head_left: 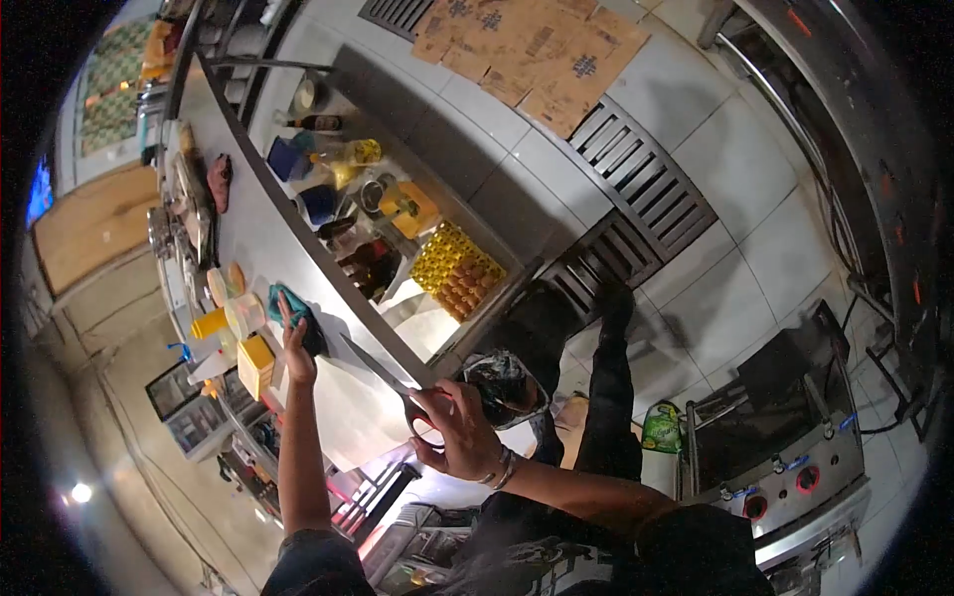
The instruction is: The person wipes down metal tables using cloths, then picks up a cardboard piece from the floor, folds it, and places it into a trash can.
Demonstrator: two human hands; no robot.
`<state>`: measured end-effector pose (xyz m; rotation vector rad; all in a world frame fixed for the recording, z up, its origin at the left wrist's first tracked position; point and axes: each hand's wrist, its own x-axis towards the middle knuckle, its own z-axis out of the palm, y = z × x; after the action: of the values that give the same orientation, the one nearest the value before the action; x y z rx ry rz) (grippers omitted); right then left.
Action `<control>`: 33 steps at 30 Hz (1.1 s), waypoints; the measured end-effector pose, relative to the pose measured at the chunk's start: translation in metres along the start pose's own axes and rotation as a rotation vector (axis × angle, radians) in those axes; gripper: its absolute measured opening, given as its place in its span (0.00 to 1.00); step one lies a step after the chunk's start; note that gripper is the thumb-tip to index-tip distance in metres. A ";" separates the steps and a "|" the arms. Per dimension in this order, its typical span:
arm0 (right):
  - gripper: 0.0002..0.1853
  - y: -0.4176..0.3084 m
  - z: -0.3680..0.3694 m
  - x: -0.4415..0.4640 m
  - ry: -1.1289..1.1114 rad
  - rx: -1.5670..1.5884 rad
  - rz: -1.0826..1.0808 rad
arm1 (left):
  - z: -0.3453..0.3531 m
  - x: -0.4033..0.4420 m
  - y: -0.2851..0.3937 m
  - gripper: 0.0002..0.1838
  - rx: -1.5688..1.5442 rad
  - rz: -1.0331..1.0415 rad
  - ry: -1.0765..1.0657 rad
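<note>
My right hand (pixel 462 432) is closed around the handles of a pair of scissors (pixel 376 366), whose long blades point up and left over the pale counter (pixel 343 407). My left hand (pixel 296 350) reaches out across the counter with its fingers stretched, against a crumpled teal and dark cloth (pixel 307 320). Part of that cloth lies behind the fingers. Just left of this hand stand a yellow container (pixel 256 366) and a whitish tub (pixel 244 315).
Under the counter, a shelf holds an egg tray (pixel 465 288), bottles and tubs. A bin lined with black plastic (pixel 502 382) is by my legs. A steel stove (pixel 795 472) is at right. Slatted floor grates (pixel 641 174) and flattened cardboard (pixel 537 60) lie on the tiles.
</note>
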<state>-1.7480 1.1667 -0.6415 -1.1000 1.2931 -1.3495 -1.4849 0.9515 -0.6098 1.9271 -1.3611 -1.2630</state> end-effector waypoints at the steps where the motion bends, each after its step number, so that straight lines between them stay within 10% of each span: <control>1: 0.35 0.000 -0.001 0.000 -0.005 0.008 0.007 | -0.002 0.001 -0.002 0.43 0.003 -0.008 0.011; 10: 0.38 -0.036 -0.023 -0.019 -0.268 0.311 0.098 | 0.032 -0.029 -0.012 0.36 0.484 0.316 0.066; 17: 0.38 -0.049 0.013 -0.011 -0.273 0.486 0.084 | 0.099 -0.162 -0.045 0.39 0.479 0.189 0.062; 20: 0.37 -0.043 0.032 0.014 -0.251 0.254 -0.013 | 0.137 -0.215 -0.027 0.35 0.248 0.074 0.371; 33: 0.36 0.003 0.100 0.030 -0.423 -0.540 -0.117 | -0.034 -0.267 -0.190 0.31 -0.136 -0.185 0.277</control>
<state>-1.6538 1.1208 -0.6403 -1.7451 1.3123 -0.7884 -1.3872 1.2659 -0.6305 2.0767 -0.9543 -1.0877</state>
